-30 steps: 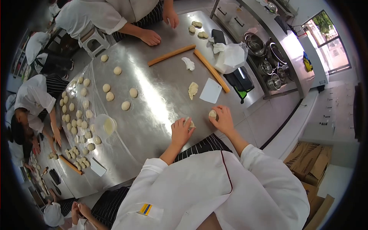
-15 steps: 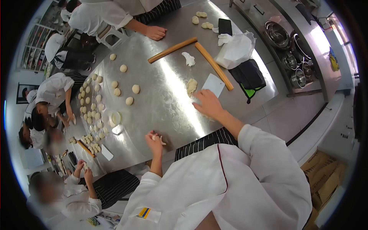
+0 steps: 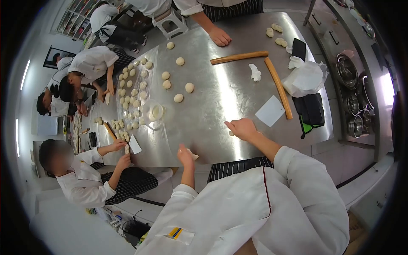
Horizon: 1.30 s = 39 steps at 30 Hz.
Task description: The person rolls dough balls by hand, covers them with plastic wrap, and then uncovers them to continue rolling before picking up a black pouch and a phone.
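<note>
Near the table's front edge, my left hand (image 3: 185, 156) is curled around a small piece of dough (image 3: 194, 157), whose pale edge shows beside the fingers. My right hand (image 3: 243, 128) is over the steel table to the right, its fingers bent. A bit of pale dough (image 3: 231, 133) peeks out under that hand; most of it is hidden by the fingers. Beyond my right hand lies a white dough scraper (image 3: 270, 111). Several round dough balls (image 3: 179, 98) sit on the table ahead and to the left.
Two wooden rolling pins (image 3: 278, 87) lie beyond the scraper, near a plastic bag (image 3: 305, 78) and a black pouch (image 3: 309, 111). A clear container (image 3: 156, 112) stands by rows of dough balls. A co-worker's hand (image 3: 219, 36) rests on the far edge; another person (image 3: 85, 170) works at left.
The dough lump beside the scraper has left its place, and my right hand has drawn back toward me with dough under its fingers. My left hand still holds its piece. The view has swung left.
</note>
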Tool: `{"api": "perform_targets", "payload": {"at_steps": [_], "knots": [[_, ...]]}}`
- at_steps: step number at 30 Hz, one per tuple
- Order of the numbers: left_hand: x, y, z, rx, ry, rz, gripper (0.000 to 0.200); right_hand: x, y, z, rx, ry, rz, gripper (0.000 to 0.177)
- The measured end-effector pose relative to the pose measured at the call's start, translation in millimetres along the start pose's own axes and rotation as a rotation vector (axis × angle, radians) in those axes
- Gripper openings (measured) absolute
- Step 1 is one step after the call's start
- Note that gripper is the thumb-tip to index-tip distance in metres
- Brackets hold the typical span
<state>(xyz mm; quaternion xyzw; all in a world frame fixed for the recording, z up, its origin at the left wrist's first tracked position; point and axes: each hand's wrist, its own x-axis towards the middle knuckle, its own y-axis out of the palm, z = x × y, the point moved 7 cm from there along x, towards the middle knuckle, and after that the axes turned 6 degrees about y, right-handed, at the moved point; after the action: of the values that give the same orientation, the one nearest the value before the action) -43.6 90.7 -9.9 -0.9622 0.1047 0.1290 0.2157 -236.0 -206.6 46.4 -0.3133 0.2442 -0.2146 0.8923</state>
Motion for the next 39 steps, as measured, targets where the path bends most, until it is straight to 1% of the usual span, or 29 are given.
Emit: {"api": "perform_targets", "payload": {"at_steps": [1, 2, 3, 4, 5, 6, 7, 8, 10, 11, 12, 13, 14, 15, 16, 19, 21, 22, 23, 24, 25, 27, 28, 29, 30, 32, 34, 37, 39], "knots": [[7.1, -7.7, -6.0, 0.111, 0.150, -0.025, 0.033, 0.2, 9.3, 11.0, 0.014, 0.031, 0.032, 0.053], [12.1, -11.4, -7.0, 0.118, 0.143, -0.036, 0.033, 1.5, 19.0, 16.5, 0.020, 0.026, 0.045, 0.053], [15.3, -5.1, -25.4, 0.341, 0.404, -0.006, 0.030, 4.0, 20.7, 24.4, -0.054, -0.046, -0.056, 0.050], [14.0, 5.4, -39.6, 0.565, 0.665, 0.032, 0.038, 5.0, 22.7, 31.5, -0.127, -0.114, -0.160, 0.046], [13.6, 6.3, -44.7, 0.572, 0.659, 0.034, 0.038, 5.3, 30.1, 34.9, -0.215, -0.142, -0.151, 0.040], [2.3, 20.4, -57.9, 0.792, 0.758, 0.177, 0.046, 3.4, 38.7, 29.6, -0.210, -0.135, -0.144, 0.040], [-3.4, 35.7, -64.4, 1.004, 0.855, 0.327, 0.054, 0.2, 43.2, 27.0, -0.192, -0.200, -0.183, 0.035], [5.5, 39.6, -67.2, 1.000, 0.856, 0.342, 0.054, -0.1, 48.5, 30.5, -0.178, -0.260, -0.225, 0.030], [15.3, 53.6, -79.6, 0.913, 1.015, 0.332, 0.058, 5.9, 65.8, 34.3, -0.238, -0.218, -0.256, 0.027], [24.4, 59.7, -88.3, 0.896, 1.004, 0.336, 0.058, 13.0, 69.5, 35.9, -0.287, -0.197, -0.290, 0.029], [28.4, 70.3, -99.2, 0.882, 1.051, 0.411, 0.059, 22.1, 70.0, 40.8, -0.303, -0.199, -0.275, 0.029], [36.1, 81.5, -107.5, 0.869, 1.103, 0.477, 0.061, 33.4, 68.7, 46.8, -0.353, -0.223, -0.300, 0.034], [50.8, 89.2, -112.0, 0.864, 1.091, 0.473, 0.061, 41.7, 68.9, 53.7, -0.395, -0.244, -0.324, 0.041], [57.6, 94.9, -113.5, 0.863, 1.122, 0.475, 0.061, 51.0, 72.8, 53.7, -0.456, -0.218, -0.275, 0.047], [53.3, 90.9, -112.3, 0.863, 1.151, 0.474, 0.061, 51.9, 75.3, 57.1, -0.458, -0.222, -0.254, 0.047], [60.5, 86.6, -102.4, 0.894, 1.111, 0.371, 0.059, 77.8, 56.9, 68.3, -0.546, -0.274, -0.344, 0.051], [50.3, 77.8, -95.2, 0.901, 1.087, 0.333, 0.058, 70.4, 68.8, 56.4, -0.527, -0.152, -0.334, 0.056], [45.3, 74.8, -91.3, 0.924, 1.080, 0.325, 0.057, 63.8, 71.3, 54.9, -0.537, -0.184, -0.335, 0.056], [37.8, 69.1, -88.1, 0.924, 1.074, 0.296, 0.057, 55.5, 74.2, 55.2, -0.552, -0.183, -0.280, 0.057], [27.8, 63.4, -81.6, 0.894, 1.052, 0.312, 0.057, 44.4, 79.2, 53.9, -0.563, -0.176, -0.223, 0.058], [17.3, 58.1, -74.9, 0.868, 1.035, 0.338, 0.056, 30.2, 81.4, 53.6, -0.557, -0.188, -0.227, 0.058], [3.4, 48.3, -61.8, 0.855, 1.051, 0.325, 0.058, -8.2, 87.3, 48.7, -0.474, -0.190, -0.203, 0.060], [-12.9, 42.5, -50.5, 0.826, 1.058, 0.329, 0.059, -33.5, 95.4, 40.3, -0.467, -0.156, -0.197, 0.060], [-28.3, 36.2, -41.3, 0.816, 1.063, 0.354, 0.059, -51.5, 100.1, 38.3, -0.474, -0.183, -0.214, 0.061], [-35.8, 28.0, -38.2, 0.800, 1.083, 0.374, 0.062, -61.6, 100.2, 37.9, -0.487, -0.222, -0.240, 0.062], [-49.0, 14.2, -34.3, 0.773, 1.101, 0.380, 0.064, -88.9, 105.8, 33.7, -0.504, -0.229, -0.222, 0.065], [-64.9, 4.9, -24.6, 0.846, 1.093, 0.457, 0.072, -108.2, 113.8, 35.3, -0.514, -0.234, -0.190, 0.068], [-76.4, 11.1, -25.2, 0.927, 1.097, 0.507, 0.078, -93.2, 120.6, 49.3, -0.463, -0.224, -0.201, 0.070], [-57.8, 33.9, -38.3, 0.905, 1.105, 0.516, 0.079, -64.6, 120.4, 64.8, -0.440, -0.228, -0.206, 0.068]]}}
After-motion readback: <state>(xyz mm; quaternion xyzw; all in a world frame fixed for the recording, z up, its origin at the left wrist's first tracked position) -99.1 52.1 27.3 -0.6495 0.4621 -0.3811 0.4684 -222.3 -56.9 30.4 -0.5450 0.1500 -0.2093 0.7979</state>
